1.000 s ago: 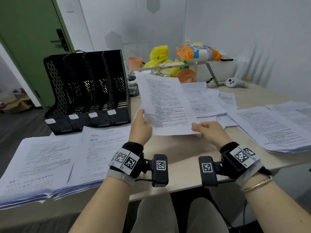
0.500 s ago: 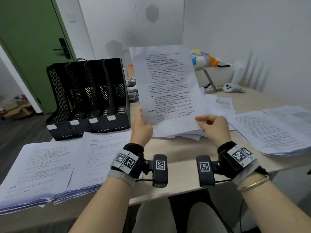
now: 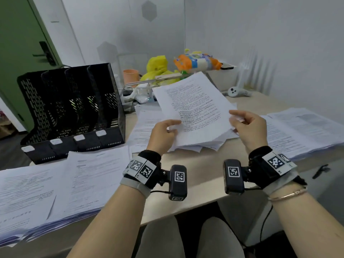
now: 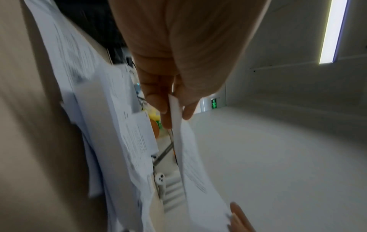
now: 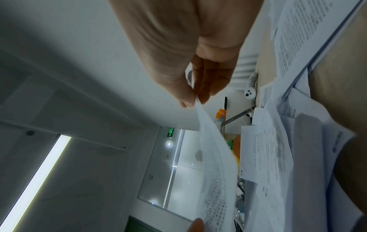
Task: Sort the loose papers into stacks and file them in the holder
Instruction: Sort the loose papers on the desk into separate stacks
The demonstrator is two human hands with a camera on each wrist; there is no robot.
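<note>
A printed sheet (image 3: 193,107) is held tilted above a loose pile of papers (image 3: 201,144) at the table's middle. My left hand (image 3: 164,134) pinches its lower left edge, thumb on top. My right hand (image 3: 248,127) pinches its right edge between thumb and fingers. In the left wrist view the sheet (image 4: 190,157) runs edge-on from the left hand's fingertips (image 4: 164,109); in the right wrist view the sheet (image 5: 214,157) runs from the right hand's thumb and fingers (image 5: 188,100). The black four-slot holder (image 3: 74,108) stands at the back left.
Sorted stacks lie at the front left (image 3: 46,190) and at the right (image 3: 297,131). Behind the pile are a metal rack (image 3: 167,79) with snack bags, an orange cup (image 3: 131,76) and a white controller (image 3: 234,92). A black clip (image 3: 321,170) lies beyond the table's right edge.
The sheet stood upright before my face half a second ago; now it has dropped and tilted back toward the right, low over the loose pile. Both hands still hold it.
</note>
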